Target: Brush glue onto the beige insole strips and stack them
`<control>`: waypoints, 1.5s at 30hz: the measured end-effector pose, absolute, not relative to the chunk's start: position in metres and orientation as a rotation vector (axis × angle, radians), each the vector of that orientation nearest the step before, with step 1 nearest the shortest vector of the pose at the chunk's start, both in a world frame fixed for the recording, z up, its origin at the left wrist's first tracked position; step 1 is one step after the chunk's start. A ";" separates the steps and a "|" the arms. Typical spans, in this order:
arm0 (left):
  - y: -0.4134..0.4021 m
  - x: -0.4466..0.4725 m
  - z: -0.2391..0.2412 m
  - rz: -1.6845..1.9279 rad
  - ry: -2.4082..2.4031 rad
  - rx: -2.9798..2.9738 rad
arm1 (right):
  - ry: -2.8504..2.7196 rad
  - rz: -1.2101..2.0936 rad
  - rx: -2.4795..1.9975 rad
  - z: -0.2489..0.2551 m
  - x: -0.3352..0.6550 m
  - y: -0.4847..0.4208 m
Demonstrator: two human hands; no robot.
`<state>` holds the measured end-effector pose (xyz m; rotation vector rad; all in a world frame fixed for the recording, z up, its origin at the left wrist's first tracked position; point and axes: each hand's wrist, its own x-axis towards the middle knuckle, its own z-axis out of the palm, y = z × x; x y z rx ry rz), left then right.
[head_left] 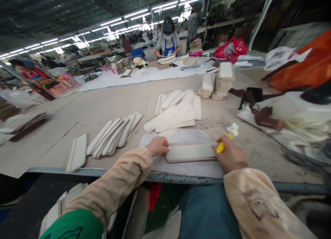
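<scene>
A small stack of pale, rounded-corner strips (191,152) lies in front of me on a white sheet (186,170). My left hand (157,146) pinches the left end of the top strip between thumb and fingers. At the stack's right end is my right hand (231,155), its fingers closed round a yellow-handled tool (221,147) with a lumpy white head. Its fingertips also touch the strip's edge. Just beyond the stack, several loose pale strips (178,115) overlap in a pile. A fanned row of similar strips (111,135) lies left of my left hand.
Taller strip stacks (224,81) stand at the back right. A single strip (77,152) lies near the table's front edge. Scissors (306,160), brown straps and a white jug (297,108) crowd the right side. Across the table, a person in a blue apron (169,47) works.
</scene>
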<state>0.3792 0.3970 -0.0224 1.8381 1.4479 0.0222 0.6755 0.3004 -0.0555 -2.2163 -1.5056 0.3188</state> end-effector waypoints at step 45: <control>0.399 0.386 -0.014 -0.241 1.422 2.240 | -1.865 0.275 -1.872 -0.079 0.682 0.281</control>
